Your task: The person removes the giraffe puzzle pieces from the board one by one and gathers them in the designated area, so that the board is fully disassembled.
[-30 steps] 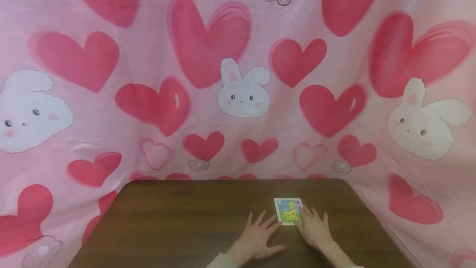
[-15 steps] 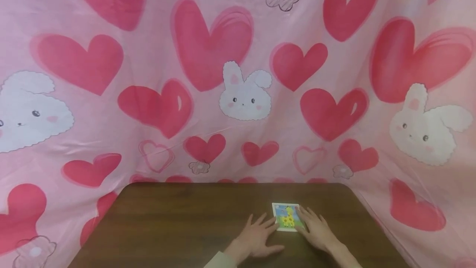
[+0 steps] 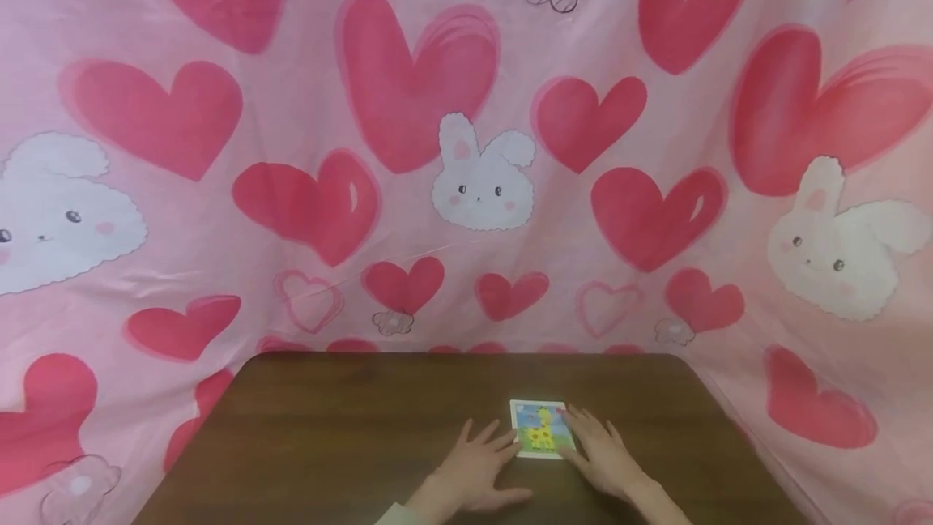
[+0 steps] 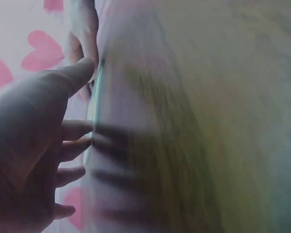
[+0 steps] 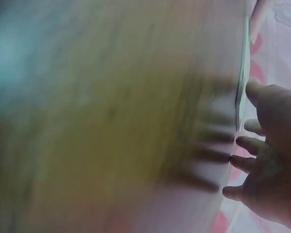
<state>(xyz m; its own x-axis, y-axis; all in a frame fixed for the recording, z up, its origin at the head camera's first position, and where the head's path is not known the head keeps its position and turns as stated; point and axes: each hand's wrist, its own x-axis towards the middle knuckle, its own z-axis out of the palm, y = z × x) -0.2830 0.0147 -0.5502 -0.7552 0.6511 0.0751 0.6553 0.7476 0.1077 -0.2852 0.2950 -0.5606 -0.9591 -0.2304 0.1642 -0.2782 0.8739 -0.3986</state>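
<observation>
A flat square picture puzzle (image 3: 542,429) with a yellow giraffe, blue sky, green grass and a white border lies on the brown table (image 3: 350,436). My left hand (image 3: 470,468) is spread beside its left edge, fingertips right at the border. On the other side my right hand (image 3: 603,456) rests with extended fingers along the right edge, thumb at the lower right corner. From the left wrist the puzzle (image 4: 99,92) appears edge-on as a thin pale strip near the fingers. The right wrist view likewise shows its thin edge (image 5: 243,73) by the thumb.
A pink cloth (image 3: 408,225) printed with hearts and white rabbits hangs behind and at both sides of the table. The table's far edge (image 3: 466,353) meets this cloth. Wood surface extends widely to the left of the hands.
The giraffe puzzle has slid left and slightly nearer across the table. Both hands have moved left with it, staying at its two sides.
</observation>
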